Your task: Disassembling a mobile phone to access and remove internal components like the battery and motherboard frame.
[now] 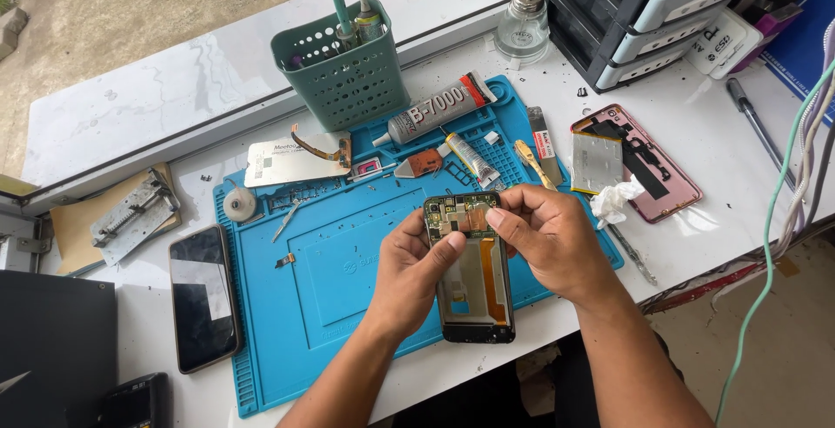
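Note:
I hold an opened phone (472, 284) with no back cover over the near edge of the blue work mat (322, 280). Its circuit board shows at the top and an orange flex cable runs down its middle. My left hand (409, 276) grips the phone's left side, thumb resting on the inside. My right hand (548, 237) holds the upper right, with a fingertip pressed on the board near the top.
A green tool basket (344, 76), glue tubes (439, 106), a metal plate (291, 160) and small parts lie at the mat's far side. A pink back cover with battery (639, 163) and a white wipe are to the right. A dark phone (203, 297) lies left. Grey drawers (648, 10) stand far right.

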